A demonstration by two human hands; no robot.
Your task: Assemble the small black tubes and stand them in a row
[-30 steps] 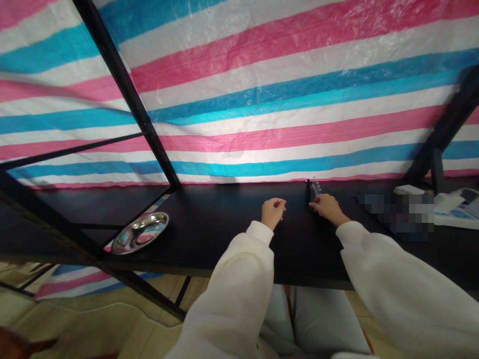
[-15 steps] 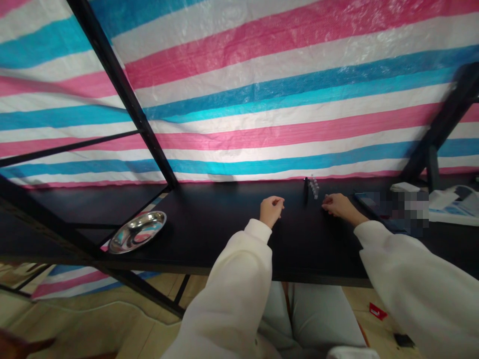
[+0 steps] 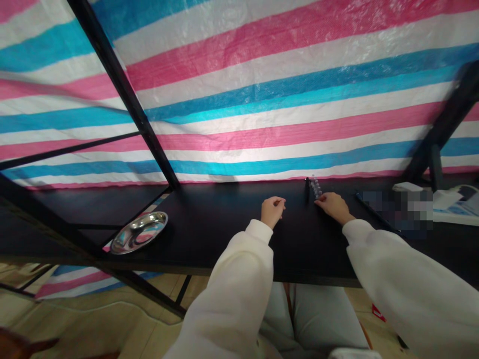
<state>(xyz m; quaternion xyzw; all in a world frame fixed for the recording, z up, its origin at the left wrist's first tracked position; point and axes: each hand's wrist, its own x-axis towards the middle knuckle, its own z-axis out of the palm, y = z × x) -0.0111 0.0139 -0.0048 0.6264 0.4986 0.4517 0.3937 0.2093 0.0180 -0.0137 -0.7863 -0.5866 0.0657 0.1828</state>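
Note:
On the black table [image 3: 209,234], my left hand [image 3: 272,209] rests with its fingers curled into a loose fist; whether anything is inside it is hidden. My right hand [image 3: 332,205] lies a little to the right, fingers pinched together at the base of a small black rack of clear vials [image 3: 313,188] that stands near the table's back edge. The fingertips touch or nearly touch the rack; what they pinch is too small to name. Both arms wear white sleeves.
A shiny metal dish [image 3: 139,232] sits at the table's left end. Black frame bars [image 3: 127,94] cross the left side. White papers and a box [image 3: 445,202] lie at the far right. A striped pink, blue and white tarp [image 3: 262,99] hangs behind the table.
My right hand drew away to the right of the vial rack half a second ago and has come back to it. My left hand has stayed in place.

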